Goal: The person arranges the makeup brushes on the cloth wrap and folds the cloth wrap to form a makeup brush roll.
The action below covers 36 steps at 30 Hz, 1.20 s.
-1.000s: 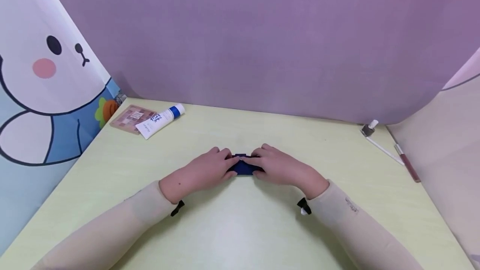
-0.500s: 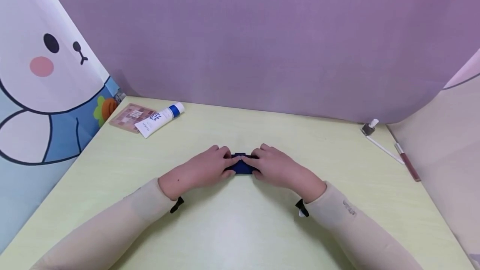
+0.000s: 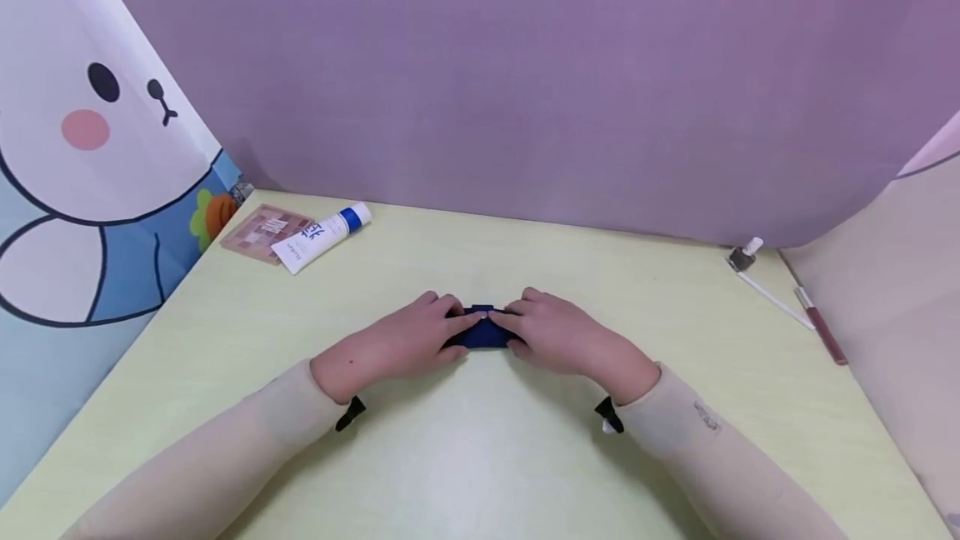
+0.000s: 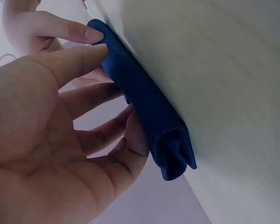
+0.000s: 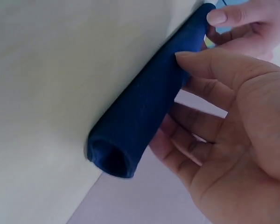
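Note:
A dark blue cloth (image 3: 486,336), folded over into a roll, lies on the table between both hands. In the left wrist view its end shows loose inner folds; the right wrist view shows a hollow, tube-like end on the cloth (image 5: 135,107). My left hand (image 3: 408,338) holds the left part, thumb on the near side and fingers curled at the far side. Mirroring it, my right hand (image 3: 562,336) grips the right part the same way. Both index fingertips come close together over the middle of the roll.
At the back left, a white tube with a blue band (image 3: 322,237) lies partly over a pink checked palette (image 3: 258,232). Toward the right edge are a small dark bottle with a white cap (image 3: 744,254), a thin white stick (image 3: 776,301) and a reddish-brown slim tube (image 3: 823,330).
Both hands keep their hold on the blue cloth in nearly the same place. Only slight finger shifts show, and the view has moved a little.

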Tool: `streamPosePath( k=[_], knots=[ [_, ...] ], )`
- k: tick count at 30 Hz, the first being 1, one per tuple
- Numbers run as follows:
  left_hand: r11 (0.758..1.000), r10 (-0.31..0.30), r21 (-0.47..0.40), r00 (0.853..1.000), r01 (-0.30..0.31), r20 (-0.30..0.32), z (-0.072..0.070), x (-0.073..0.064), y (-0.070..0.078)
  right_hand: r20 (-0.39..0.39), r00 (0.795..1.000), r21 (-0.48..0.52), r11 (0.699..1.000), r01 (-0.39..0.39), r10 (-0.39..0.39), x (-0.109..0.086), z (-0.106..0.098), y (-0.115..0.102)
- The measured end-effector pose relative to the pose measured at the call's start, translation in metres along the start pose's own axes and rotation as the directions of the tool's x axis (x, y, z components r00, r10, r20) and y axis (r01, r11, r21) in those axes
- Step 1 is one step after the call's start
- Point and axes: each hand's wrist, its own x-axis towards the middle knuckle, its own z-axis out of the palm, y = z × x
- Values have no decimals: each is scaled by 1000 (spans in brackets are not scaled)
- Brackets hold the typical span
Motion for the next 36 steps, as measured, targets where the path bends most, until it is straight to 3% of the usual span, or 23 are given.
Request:
streamPosePath(
  k=[6,13,18,25,36],
  knots=[
    [998,34,-43,999,-35,-32,-6,-11,-3,-49,998,36,999,40,-38,-8,-3,10],
    [999,43,19,994,-42,-104,-6,-18,-10,-49,999,22,1000,15,-14,-18,-4,18],
    [999,48,-8,997,-48,-64,-4,-20,-22,-4,999,101,994,-33,34,-24,0,26],
    [990,44,-137,999,-43,-2,-5,-12,-41,28,997,294,953,-75,70,-26,7,42],
    [992,86,-97,996,-86,-4,-15,9,-51,-49,995,329,942,-69,90,-22,11,53]
  ],
)
